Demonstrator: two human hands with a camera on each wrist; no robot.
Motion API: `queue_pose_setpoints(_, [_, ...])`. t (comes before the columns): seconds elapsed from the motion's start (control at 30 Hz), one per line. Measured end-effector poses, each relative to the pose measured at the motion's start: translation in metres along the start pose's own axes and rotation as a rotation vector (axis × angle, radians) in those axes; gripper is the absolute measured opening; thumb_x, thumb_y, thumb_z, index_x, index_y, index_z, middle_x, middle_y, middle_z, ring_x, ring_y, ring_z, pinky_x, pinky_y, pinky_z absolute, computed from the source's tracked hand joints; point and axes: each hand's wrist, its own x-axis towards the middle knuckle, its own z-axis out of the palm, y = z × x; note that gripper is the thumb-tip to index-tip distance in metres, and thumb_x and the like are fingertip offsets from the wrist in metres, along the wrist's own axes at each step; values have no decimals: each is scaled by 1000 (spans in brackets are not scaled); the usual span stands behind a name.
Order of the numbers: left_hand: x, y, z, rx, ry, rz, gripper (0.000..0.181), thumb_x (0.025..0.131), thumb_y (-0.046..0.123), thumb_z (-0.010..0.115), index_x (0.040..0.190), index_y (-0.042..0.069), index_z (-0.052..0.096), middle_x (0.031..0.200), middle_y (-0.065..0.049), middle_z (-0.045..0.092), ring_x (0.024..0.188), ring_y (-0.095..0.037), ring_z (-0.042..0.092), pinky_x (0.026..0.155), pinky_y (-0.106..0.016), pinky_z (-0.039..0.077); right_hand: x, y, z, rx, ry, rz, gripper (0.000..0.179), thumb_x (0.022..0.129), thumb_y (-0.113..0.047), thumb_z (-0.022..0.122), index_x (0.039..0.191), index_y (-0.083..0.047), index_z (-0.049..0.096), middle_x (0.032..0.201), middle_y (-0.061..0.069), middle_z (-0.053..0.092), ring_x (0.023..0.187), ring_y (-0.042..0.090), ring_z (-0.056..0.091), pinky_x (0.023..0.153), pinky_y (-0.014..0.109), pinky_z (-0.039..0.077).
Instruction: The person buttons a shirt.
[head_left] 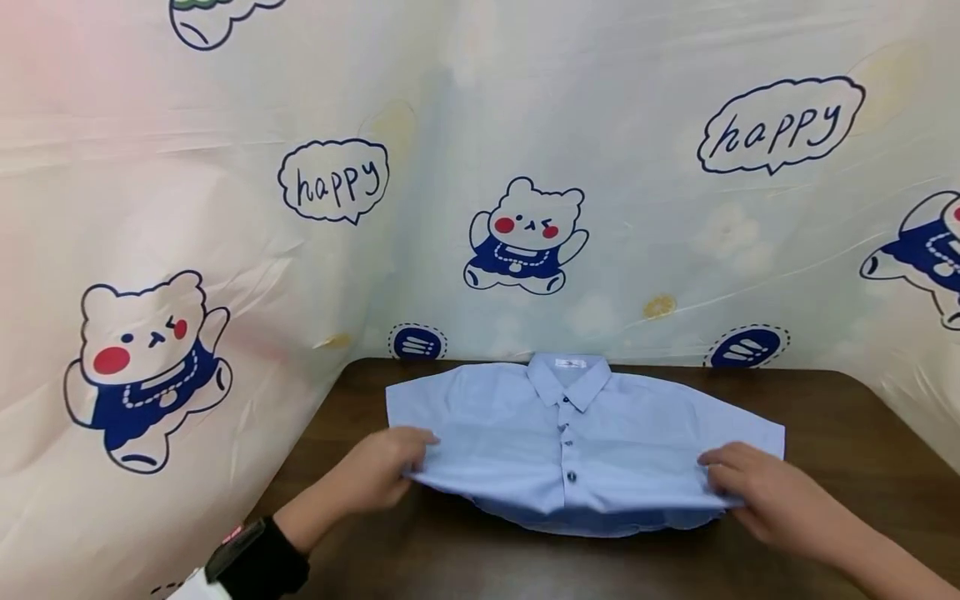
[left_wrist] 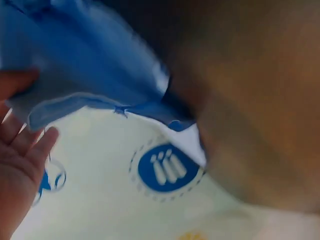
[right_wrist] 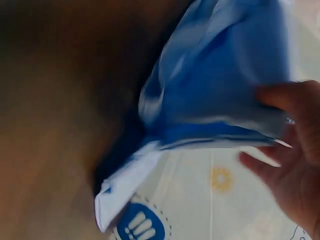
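Note:
A light blue short-sleeved shirt (head_left: 502, 450) with a collar and dark buttons lies front up on the dark wooden table, its collar (head_left: 570, 379) toward the back. My left hand (head_left: 393, 462) pinches the shirt's lower left corner, and my right hand (head_left: 765, 492) pinches the lower right corner. Between them the front edge is lifted off the table, with a layer of cloth showing below it. In the left wrist view the thumb lies on the cloth (left_wrist: 85, 55); the right wrist view shows the other thumb pressing the fabric (right_wrist: 220, 90) the same way.
The brown table (head_left: 825, 408) has rounded back corners. Behind and beside it hangs a pale curtain (head_left: 622, 233) printed with cartoon bears and "happy" bubbles. A black watch (head_left: 262, 558) is on the left wrist.

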Motion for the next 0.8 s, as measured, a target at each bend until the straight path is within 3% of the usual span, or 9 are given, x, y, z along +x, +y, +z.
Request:
queue_pose_setpoints(0.07, [-11,13,3,-75,-117,-18,33,58,-12,68,68,16,51,109,-10,71,105,-24,66,88,-39,53,-9,-14,1,113,-171,82,43,63,-7,86,87,-31,59,108,1,64,91,17,60,75,31,55])
queue_pose_setpoints(0.1, [-16,17,6,-105,-171,-27,34,59,-12,67,68,16,51,111,-10,70,108,-24,65,89,-38,52,-13,-19,3,173,-264,133,45,64,-9,87,87,-34,58,110,1,63,90,16,59,74,34,56])
queue_pose_setpoints(0.2, [-29,29,15,-197,-299,-44,32,63,-10,69,74,16,54,105,-7,70,98,-17,66,82,-29,53,-23,-33,10,329,-448,253,31,77,-20,82,89,-37,59,115,5,62,90,13,58,74,39,56])
queue_pose_setpoints(0.3, [-44,39,20,-264,-378,-102,27,72,5,77,73,19,54,111,-9,69,102,-19,65,80,-27,53,-32,-43,19,443,-552,363,13,87,-40,72,93,-36,61,121,12,63,96,21,61,77,45,55])
queue_pose_setpoints(0.43, [-57,48,25,-285,-411,-196,32,80,28,79,68,23,50,129,-19,60,121,-33,56,91,-38,51,-37,-47,29,485,-579,413,19,89,-52,63,94,-33,62,123,18,61,103,35,62,79,51,53])
queue_pose_setpoints(0.57, [-59,52,25,-256,-375,-189,30,85,36,74,70,23,51,127,-19,61,120,-33,56,92,-40,51,-38,-45,30,495,-576,415,18,90,-51,64,94,-33,62,122,17,61,97,22,62,78,49,54])
queue_pose_setpoints(0.67, [-50,46,21,-269,-336,-219,25,89,39,70,79,19,59,111,-7,69,104,-20,65,82,-34,53,-33,-40,24,425,-506,424,24,90,-50,65,100,-28,66,118,12,64,96,19,62,78,48,54])
queue_pose_setpoints(0.8, [-26,28,23,-265,-272,-351,39,91,36,70,110,3,64,111,-9,66,104,-22,61,89,-40,50,-14,-30,23,264,-375,473,41,88,-44,69,112,-11,67,123,19,61,108,35,60,85,55,50])
